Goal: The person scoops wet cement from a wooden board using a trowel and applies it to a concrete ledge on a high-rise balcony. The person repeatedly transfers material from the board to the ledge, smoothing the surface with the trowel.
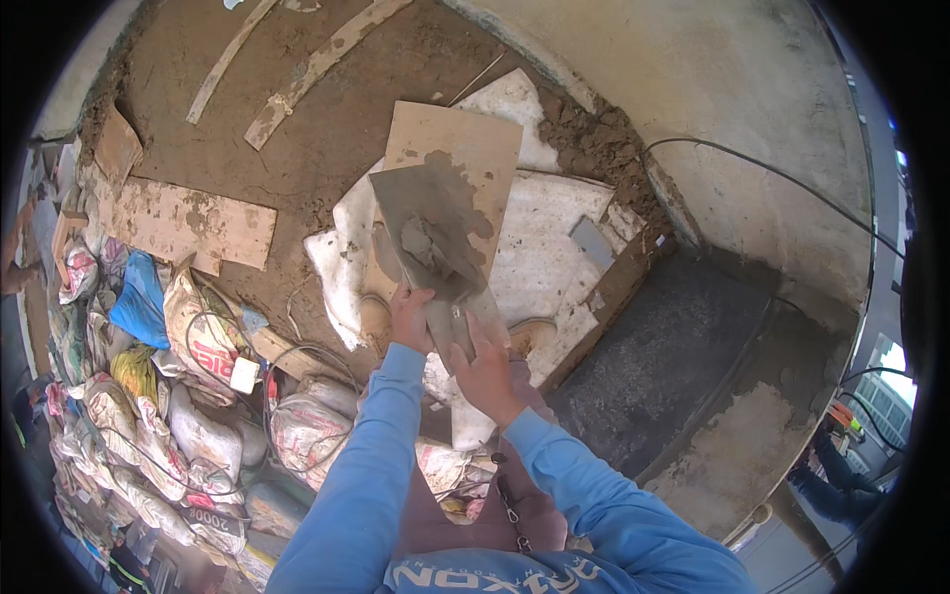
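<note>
Your left hand point(409, 319) grips the tile point(435, 233) tilted mid-frame; your right hand point(487, 374), fingers clenched on the trowel point(447, 259), spreads mortar point(433, 243) across it.

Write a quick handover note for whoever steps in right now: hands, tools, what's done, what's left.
Left hand grips the lower left corner of the tan tile, held tilted over the white sacking.
Right hand holds the trowel by its handle; the grip is closed and the blade lies flat against the tile.
Done: a grey mortar patch covers the tile's middle.
Left: top and left of the tile are bare. The dark mortar bed lies to the right.
</note>
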Demonstrator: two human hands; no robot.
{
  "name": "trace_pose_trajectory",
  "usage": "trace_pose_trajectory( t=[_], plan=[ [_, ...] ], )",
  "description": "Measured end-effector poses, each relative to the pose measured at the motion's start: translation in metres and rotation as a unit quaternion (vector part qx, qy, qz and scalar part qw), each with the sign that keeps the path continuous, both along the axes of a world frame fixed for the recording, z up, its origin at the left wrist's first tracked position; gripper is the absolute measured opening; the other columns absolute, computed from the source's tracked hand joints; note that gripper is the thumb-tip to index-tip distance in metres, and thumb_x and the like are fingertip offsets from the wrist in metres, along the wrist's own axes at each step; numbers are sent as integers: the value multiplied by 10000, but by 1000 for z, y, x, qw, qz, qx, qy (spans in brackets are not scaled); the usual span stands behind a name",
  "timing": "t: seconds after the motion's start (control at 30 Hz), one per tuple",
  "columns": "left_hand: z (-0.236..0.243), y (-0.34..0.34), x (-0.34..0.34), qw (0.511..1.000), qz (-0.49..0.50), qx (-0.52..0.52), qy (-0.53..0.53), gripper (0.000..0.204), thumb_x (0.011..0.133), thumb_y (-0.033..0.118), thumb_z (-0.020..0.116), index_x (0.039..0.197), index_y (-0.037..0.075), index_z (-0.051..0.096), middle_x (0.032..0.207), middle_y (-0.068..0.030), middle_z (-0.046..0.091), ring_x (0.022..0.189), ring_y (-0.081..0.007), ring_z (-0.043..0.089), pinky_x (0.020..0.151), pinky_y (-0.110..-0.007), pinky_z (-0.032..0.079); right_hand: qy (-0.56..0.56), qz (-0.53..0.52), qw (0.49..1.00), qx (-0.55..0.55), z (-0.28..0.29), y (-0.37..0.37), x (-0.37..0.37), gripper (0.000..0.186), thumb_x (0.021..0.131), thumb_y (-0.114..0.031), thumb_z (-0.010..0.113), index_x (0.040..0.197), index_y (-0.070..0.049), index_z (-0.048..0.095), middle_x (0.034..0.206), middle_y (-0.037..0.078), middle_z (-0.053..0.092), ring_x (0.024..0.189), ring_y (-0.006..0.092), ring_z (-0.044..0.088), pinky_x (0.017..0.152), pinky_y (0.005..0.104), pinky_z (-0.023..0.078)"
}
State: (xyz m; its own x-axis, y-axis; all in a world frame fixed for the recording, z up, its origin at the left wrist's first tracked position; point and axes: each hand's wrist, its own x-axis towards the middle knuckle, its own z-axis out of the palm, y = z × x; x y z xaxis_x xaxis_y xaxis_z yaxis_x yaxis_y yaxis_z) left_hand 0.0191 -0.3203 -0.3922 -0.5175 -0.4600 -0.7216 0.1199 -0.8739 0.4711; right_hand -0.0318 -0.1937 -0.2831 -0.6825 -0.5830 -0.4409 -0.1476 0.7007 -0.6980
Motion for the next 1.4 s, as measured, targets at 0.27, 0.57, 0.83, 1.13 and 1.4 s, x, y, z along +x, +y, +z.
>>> trace_pose_trajectory(
  t=[0.27,0.57,0.83,1.13,1.4],
  plan=[
    [283,-37,-28,982,-68,2,174,453,845,44,516,1292,-30,498,1207,-175,630,1031,-300,678,896,-420,584,113,38,977,-178,318,46,-37,525,838,-97,700,1322,28,542,1130,245,649,1036,394,649,889,398,516],
    [501,-59,-1,928,-256,5,270,520,855,156,558,1338,-30,512,1220,-172,641,1054,-298,661,939,-412,539,362,179,869,-287,428,71,-148,402,755,-48,742,1134,-11,616,943,159,655,738,325,666,658,390,535],
    [544,-13,-5,907,-275,12,317,494,855,180,554,1304,-26,540,1177,-169,657,1020,-296,663,919,-402,540,316,97,905,-266,397,82,-132,349,782,-63,711,1102,-18,579,985,172,587,714,358,625,633,416,517],
    [507,11,-53,905,-348,-37,241,399,900,220,539,1193,-45,592,1113,-156,666,964,-259,665,859,-367,547,323,-5,919,-229,348,191,-135,315,850,-90,715,1115,-4,567,1006,174,564,895,408,589,755,427,500],
    [587,73,-126,861,-377,-168,298,517,836,134,534,1325,-33,505,1213,-177,627,1039,-295,657,886,-395,557,322,-179,914,-171,426,319,-111,354,901,-189,717,1169,9,597,931,171,612,817,341,612,722,390,500]
  ],
)
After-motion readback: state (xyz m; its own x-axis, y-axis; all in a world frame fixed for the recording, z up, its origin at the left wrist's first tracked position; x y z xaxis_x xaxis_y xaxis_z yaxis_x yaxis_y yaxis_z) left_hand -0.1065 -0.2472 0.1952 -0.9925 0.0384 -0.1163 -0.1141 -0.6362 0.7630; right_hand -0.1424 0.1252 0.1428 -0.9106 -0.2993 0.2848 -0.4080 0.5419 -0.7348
